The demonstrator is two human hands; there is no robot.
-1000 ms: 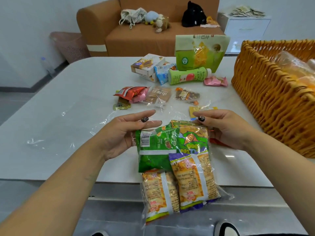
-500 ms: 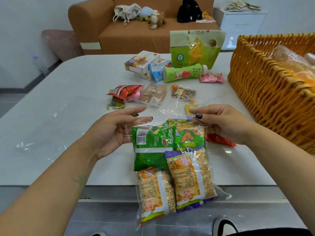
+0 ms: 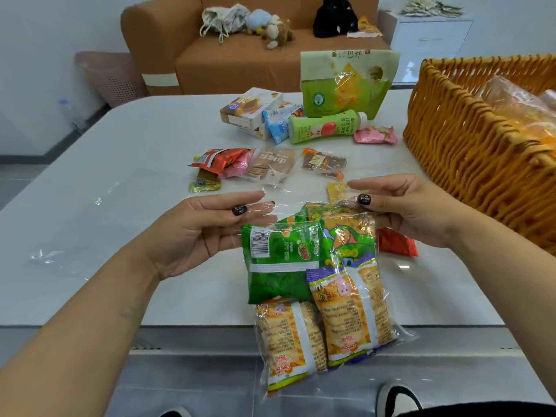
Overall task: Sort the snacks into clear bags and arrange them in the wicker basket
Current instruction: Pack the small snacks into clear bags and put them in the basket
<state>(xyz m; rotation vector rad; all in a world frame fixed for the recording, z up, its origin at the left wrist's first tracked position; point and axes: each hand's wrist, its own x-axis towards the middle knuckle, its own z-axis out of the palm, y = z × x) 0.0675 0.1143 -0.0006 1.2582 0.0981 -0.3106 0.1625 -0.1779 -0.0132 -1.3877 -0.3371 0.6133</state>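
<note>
A clear bag [image 3: 322, 296] hangs over the table's near edge, filled with green snack packs and orange cracker packs. My left hand [image 3: 207, 233] pinches the bag's top left corner between thumb and fingers. My right hand [image 3: 403, 212] pinches the top right corner the same way. The wicker basket [image 3: 469, 152] stands at the right, holding filled clear bags [image 3: 517, 106]. Loose snacks lie beyond the hands: a red pack [image 3: 216, 159], a biscuit pack [image 3: 272, 167], a mixed-nut pack [image 3: 325, 164].
Further back on the white table [image 3: 120, 164] are a snack box [image 3: 249, 111], a blue pack [image 3: 278, 124], a green bottle [image 3: 325, 127] lying down, a standing green pouch [image 3: 346, 82] and a pink pack [image 3: 374, 135]. An empty clear bag [image 3: 75, 236] lies left. A red pack [image 3: 397, 242] lies under my right wrist.
Both hands stay on the bag's top corners. The left hand's fingers have shifted slightly along the top edge. The view has tilted a little.
</note>
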